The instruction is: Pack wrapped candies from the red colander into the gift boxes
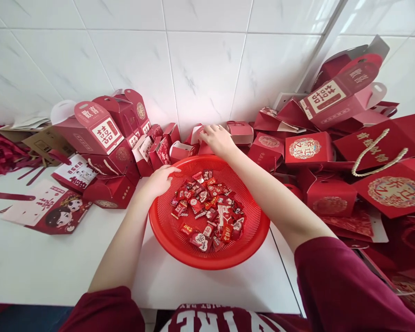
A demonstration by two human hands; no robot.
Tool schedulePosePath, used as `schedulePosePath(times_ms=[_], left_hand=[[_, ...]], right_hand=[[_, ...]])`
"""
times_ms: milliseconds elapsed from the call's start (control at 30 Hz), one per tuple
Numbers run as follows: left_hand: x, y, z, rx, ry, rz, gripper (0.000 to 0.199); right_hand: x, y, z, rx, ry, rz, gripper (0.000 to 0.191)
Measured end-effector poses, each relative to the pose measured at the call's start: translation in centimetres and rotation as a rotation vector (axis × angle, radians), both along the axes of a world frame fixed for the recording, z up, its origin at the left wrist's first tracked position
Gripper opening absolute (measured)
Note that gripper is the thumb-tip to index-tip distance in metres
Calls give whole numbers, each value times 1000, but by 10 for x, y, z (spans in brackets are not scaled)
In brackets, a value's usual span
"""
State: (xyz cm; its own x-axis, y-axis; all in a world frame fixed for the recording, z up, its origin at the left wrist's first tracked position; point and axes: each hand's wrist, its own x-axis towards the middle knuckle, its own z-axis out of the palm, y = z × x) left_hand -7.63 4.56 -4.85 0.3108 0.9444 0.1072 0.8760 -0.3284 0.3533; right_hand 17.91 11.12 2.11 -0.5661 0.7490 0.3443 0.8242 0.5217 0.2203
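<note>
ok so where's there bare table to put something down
The white tabletop is bare at left, between the pink-and-red cartoon-printed cardboard box and the near edge, and in front of the round red plastic basket. Red cardboard boxes crowd the right side and the white tiled wall.

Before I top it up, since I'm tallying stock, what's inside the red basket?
The red basket holds a pile of small wrapped packets, mostly red. What lies beneath the top packets is covered.

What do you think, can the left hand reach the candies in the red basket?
Probably yes: the left hand is at the rim of the red basket, and nothing covers the candies from above.
</note>
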Motion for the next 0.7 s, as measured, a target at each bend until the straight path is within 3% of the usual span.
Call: schedulePosePath(times_ms=[133,233,300,400,467,533,600,700], left_hand=[[2,2,-3,-7,1,-5,50],[2,4,-1,-13,-1,-1,50],[1,0,8,-10,5,-18,45],[1,-20,36,93,-2,-58,36],[5,-40,57,204,-59,-2,34],[14,-61,74,213,-106,2,33],[27,-78,82,161,-114,-115,29],[46,-92,81,11,-88,-338,28]], right_hand=[[11,-22,18,66,146,-96,33],[30,-71,33,69,362,-111,15],[42,-111,35,-20,471,-8,9],[53,-161,19,-259,475,158,11],[51,-181,2,-408,350,220,17],[46,-192,-14,-499,252,246,22],[39,-197,-21,-560,200,268,25],[33,-200,-22,-579,182,305,29]])
